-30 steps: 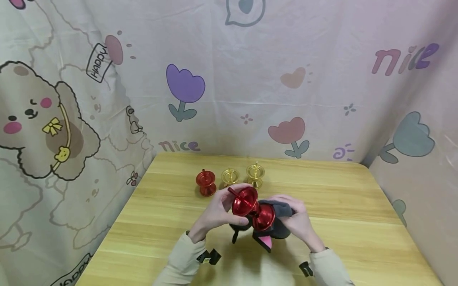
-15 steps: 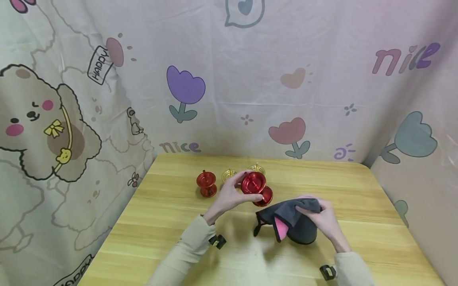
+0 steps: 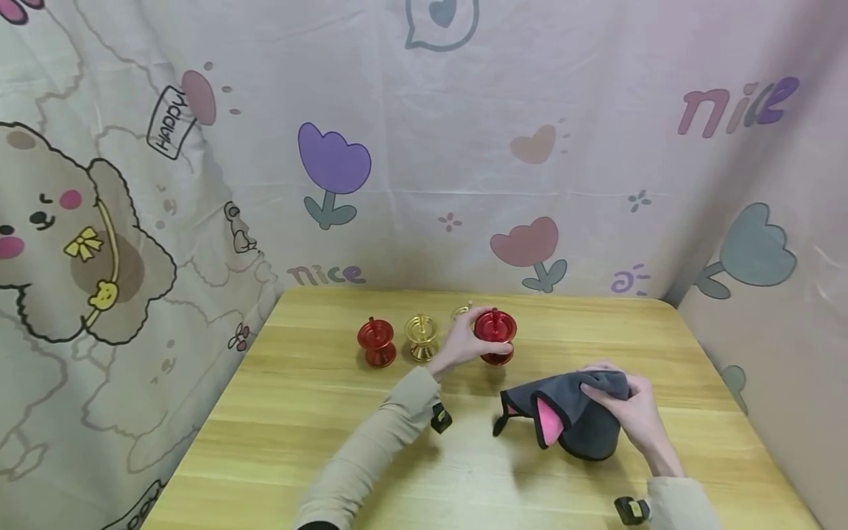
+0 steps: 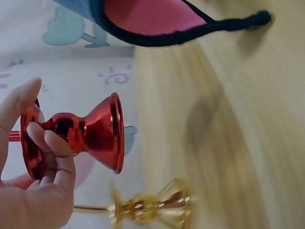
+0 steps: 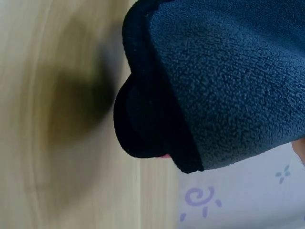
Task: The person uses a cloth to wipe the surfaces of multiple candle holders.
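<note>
My left hand (image 3: 461, 343) grips a shiny red metal candle holder (image 3: 495, 326) by its upper dish. Thumb and fingers pinch the dish rim in the left wrist view, where the flared base (image 4: 107, 133) hangs close over the table. Around a dark grey cleaning cloth (image 3: 563, 390) with black edging and a pink underside, my right hand (image 3: 636, 412) holds a bunched fold. The cloth droops to the left, with a small loop at its corner. Beside the left hand stand two gold candle holders (image 3: 421, 337), the right one mostly hidden behind the hand.
Another red candle holder (image 3: 376, 342) stands upright at the left end of the row. The wooden table (image 3: 318, 419) ends at a printed curtain (image 3: 424, 147) behind and at both sides.
The red candle holder has left the cloth and moved back and right, turning upright, to the right end of the row. My right hand has drawn the cloth away to the right.
</note>
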Demonstrator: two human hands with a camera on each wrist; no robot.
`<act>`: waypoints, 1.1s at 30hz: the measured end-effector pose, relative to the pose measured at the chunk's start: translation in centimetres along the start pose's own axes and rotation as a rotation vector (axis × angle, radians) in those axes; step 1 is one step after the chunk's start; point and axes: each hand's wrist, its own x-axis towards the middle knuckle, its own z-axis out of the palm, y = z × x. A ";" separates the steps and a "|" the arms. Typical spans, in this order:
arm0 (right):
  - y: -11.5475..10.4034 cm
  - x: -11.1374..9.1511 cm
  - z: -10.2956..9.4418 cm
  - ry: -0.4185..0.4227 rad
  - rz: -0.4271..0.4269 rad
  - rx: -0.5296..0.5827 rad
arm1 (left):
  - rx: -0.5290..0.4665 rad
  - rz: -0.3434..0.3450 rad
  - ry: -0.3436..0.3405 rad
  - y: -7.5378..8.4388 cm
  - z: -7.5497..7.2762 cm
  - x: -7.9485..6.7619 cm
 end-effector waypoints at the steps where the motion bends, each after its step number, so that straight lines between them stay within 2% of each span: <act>1: 0.0 -0.1 0.0 0.000 -0.003 0.013 | -0.003 -0.004 0.005 -0.3 0.4 0.4; 6: 0.2 -0.5 -0.1 -0.007 0.007 0.051 | -0.024 -0.035 0.039 -1.6 2.3 1.9; 11: 0.1 -0.9 -0.4 -0.006 0.041 0.022 | 0.016 -0.058 0.051 -2.5 4.0 3.1; 16: -0.1 -1.2 -0.5 -0.002 0.065 -0.010 | 0.081 -0.119 0.078 -3.1 5.4 3.6; 20: 0.0 -1.3 -0.6 -0.004 0.051 -0.003 | 0.074 -0.153 0.105 -3.1 6.1 3.9; 28: -0.3 -1.3 -0.6 0.003 0.058 -0.014 | 0.039 -0.122 0.052 -3.4 6.7 4.1; 33: -0.5 -1.4 -0.6 0.012 0.061 -0.028 | -0.080 -0.130 0.004 -3.8 6.8 3.3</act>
